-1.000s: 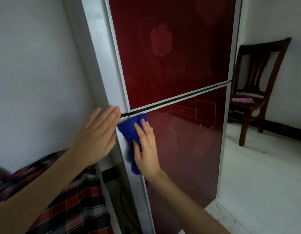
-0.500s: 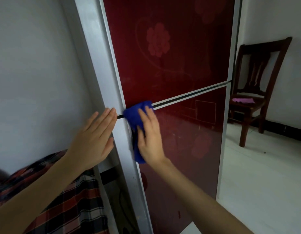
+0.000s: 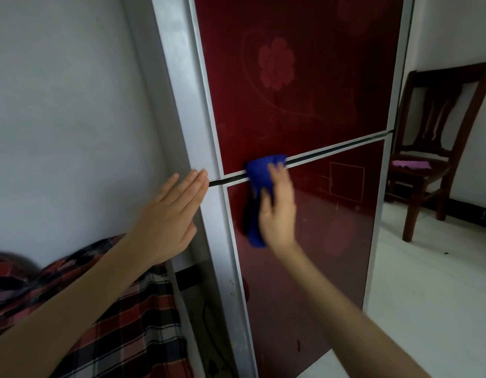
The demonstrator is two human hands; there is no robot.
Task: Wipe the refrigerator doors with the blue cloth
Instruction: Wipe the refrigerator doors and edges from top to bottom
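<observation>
Centre of frame: the right hand (image 3: pixel 277 207), slightly blurred, presses a blue cloth (image 3: pixel 259 171) flat against a fridge, fingers laid fairly straight over it. The cloth covers the seam between 2 red doors, upper (image 3: pixel 304 105) and lower (image 3: pixel 326 255). The left hand (image 3: pixel 168 214), fingers straight and together, rests flat on the silver side edge (image 3: pixel 181 105). A chair (image 3: pixel 427 173) stands at far right.

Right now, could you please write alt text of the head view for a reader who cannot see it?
A right hand presses a blue cloth to the seam between red refrigerator doors; the left hand lies flat against the silver side.
</observation>
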